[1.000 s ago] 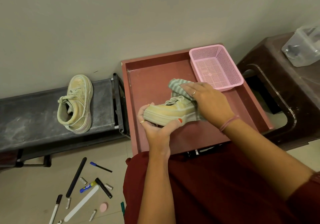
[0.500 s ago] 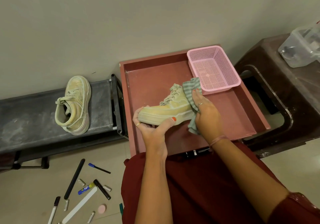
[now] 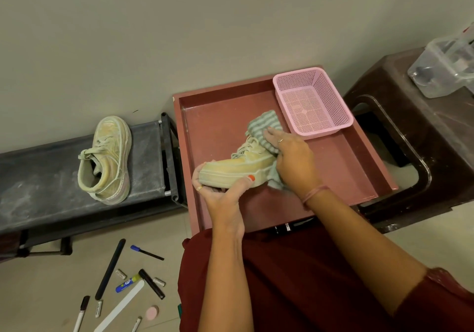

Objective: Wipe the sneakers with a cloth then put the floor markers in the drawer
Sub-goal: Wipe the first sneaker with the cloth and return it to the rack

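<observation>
Sneaker (image 3: pixel 238 168) cradled in left hand (image 3: pixel 223 190), right hand (image 3: pixel 295 159) pressing cloth (image 3: pixel 264 126) on it.

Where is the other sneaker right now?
In the head view, the second sneaker lies on its side on the dusty dark bench at left, beside the open red drawer, untouched by either hand.

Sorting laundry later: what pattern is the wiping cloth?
The cloth has green and white stripes, seen in the head view.
</observation>
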